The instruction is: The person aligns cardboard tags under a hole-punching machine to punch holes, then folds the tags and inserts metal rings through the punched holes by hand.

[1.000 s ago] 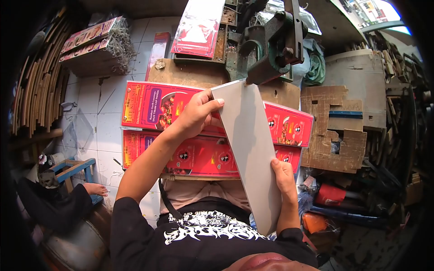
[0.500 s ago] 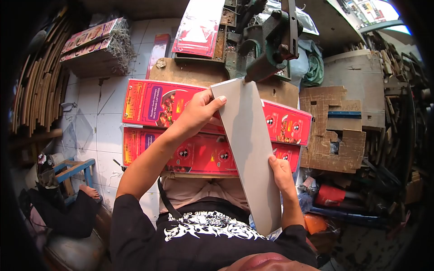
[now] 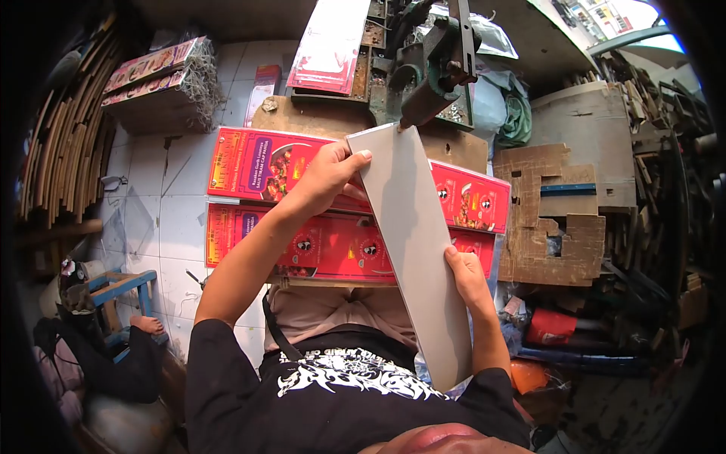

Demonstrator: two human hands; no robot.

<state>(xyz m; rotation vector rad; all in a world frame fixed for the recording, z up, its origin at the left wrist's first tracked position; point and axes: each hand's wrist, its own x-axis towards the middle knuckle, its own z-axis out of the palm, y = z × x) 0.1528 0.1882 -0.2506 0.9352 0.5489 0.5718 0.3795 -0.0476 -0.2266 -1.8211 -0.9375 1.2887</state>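
Note:
A long grey panel (image 3: 412, 227) slants from the upper middle down to my right side. My left hand (image 3: 333, 175) grips its upper left edge, the thumb on the grey face. Lower down, my right hand (image 3: 467, 276) holds the right edge, thumb on top. The panel's far end touches the tip of a dark green machine (image 3: 425, 102). Beneath the panel lie red printed boards, an upper one (image 3: 249, 168) and a lower one (image 3: 333, 246), partly hidden by my left arm and the panel.
Pale-topped red boards (image 3: 327, 49) rest on a metal tray behind. A brown cardboard piece (image 3: 522, 250) lies at the right. Bundled printed boards (image 3: 155, 83) stand at the back left. Another person's foot (image 3: 147, 325) is beside a blue stool (image 3: 125, 287) at the left.
The view has shifted slightly, so the machine and the right-hand boards appear further left. Both hands keep their hold on the panel, whose far end stays at the machine's tip.

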